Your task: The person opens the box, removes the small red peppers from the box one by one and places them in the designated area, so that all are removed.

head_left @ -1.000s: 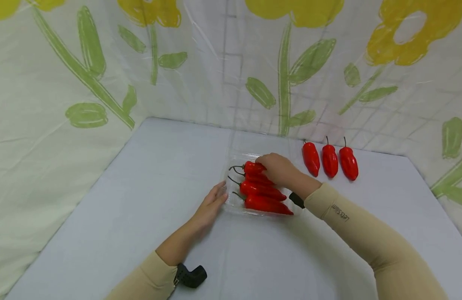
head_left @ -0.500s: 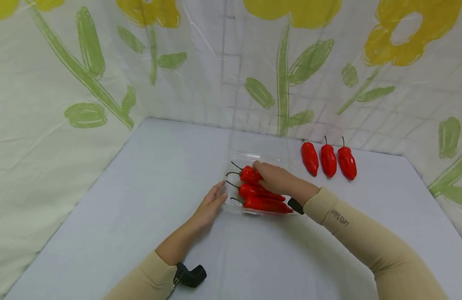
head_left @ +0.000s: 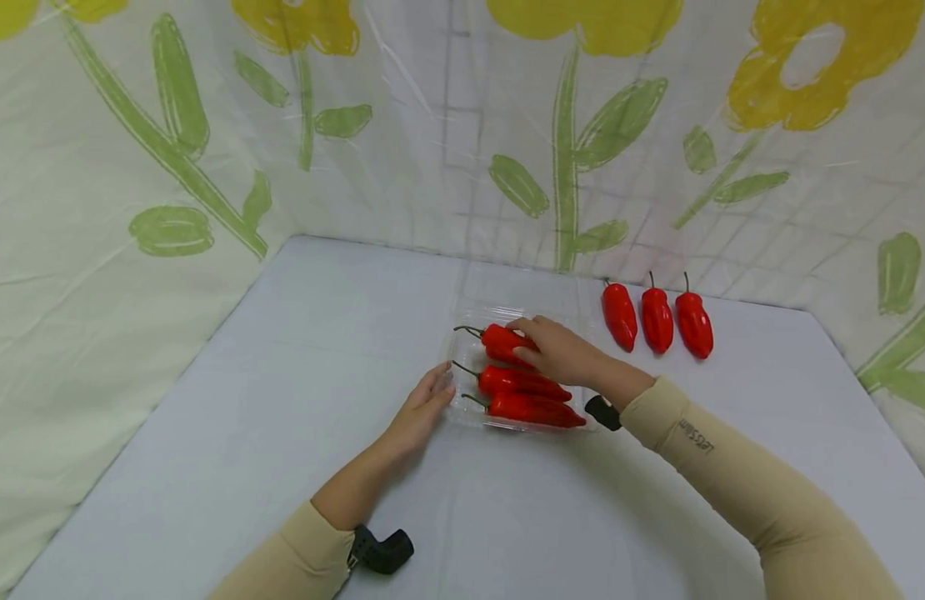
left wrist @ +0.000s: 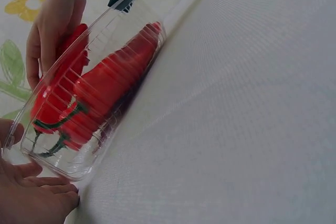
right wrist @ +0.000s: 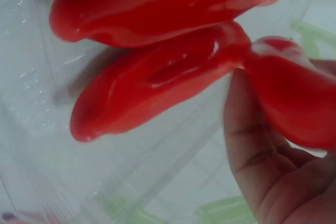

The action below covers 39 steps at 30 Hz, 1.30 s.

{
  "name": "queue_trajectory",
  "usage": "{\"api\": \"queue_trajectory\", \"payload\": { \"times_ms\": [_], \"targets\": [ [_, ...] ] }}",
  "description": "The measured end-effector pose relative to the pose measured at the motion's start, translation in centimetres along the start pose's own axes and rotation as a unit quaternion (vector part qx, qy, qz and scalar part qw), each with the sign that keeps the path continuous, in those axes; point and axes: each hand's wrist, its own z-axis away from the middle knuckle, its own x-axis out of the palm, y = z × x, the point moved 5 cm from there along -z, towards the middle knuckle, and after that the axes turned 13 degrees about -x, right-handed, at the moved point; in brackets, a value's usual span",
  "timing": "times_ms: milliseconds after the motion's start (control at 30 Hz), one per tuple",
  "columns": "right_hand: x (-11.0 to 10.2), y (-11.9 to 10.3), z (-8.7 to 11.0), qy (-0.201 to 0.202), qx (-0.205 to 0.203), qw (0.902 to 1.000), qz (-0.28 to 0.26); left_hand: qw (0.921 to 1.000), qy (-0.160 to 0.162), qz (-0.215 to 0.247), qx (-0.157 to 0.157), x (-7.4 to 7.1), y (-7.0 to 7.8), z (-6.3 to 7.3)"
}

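Note:
My left hand (head_left: 421, 408) grips the left side of a clear plastic container (head_left: 541, 314), thumb and fingers about its edge in the left wrist view. Inside lie long red peppers with green stems. One pepper (head_left: 515, 383) lies in the middle, and another pepper (head_left: 533, 410) along the near wall. At the far side, my right hand (head_left: 563, 358) pinches a red pepper (right wrist: 294, 93) between thumb and fingers, in or just above the container. Two stems show at that pepper's end, so one more may be hidden beneath it.
Three more red peppers, the middle one (head_left: 657, 321) among them, lie in a row at the table's back right. A curtain (head_left: 402, 167) with painted flowers hangs behind the white table (head_left: 282, 375). Dark devices are strapped to both wrists.
The far peppers have shifted and bunched together under my right hand, which moved toward me, then slightly back to the right with the pepper. The left hand stays on the container.

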Motion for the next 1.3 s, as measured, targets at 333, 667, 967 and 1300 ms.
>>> {"api": "queue_trajectory", "payload": {
  "times_ms": [333,667,967,1300],
  "targets": [
    [-1.4,-0.3,0.4,0.02,-0.003,0.9998,-0.003,1.0,-0.001,-0.001,0.0,0.1,0.2,0.2],
    [-2.3,0.4,1.5,0.04,0.013,0.9978,-0.051,1.0,-0.001,-0.005,-0.009,0.1,0.1,0.2],
    [-3.2,2.4,3.4,0.072,0.042,0.9902,-0.112,0.9998,0.001,-0.009,-0.019,0.1,0.0,0.1],
    [-4.4,4.5,5.8,0.11,0.083,0.9744,-0.178,0.9999,0.001,-0.011,-0.007,0.2,-0.1,0.1]
  ]
}}
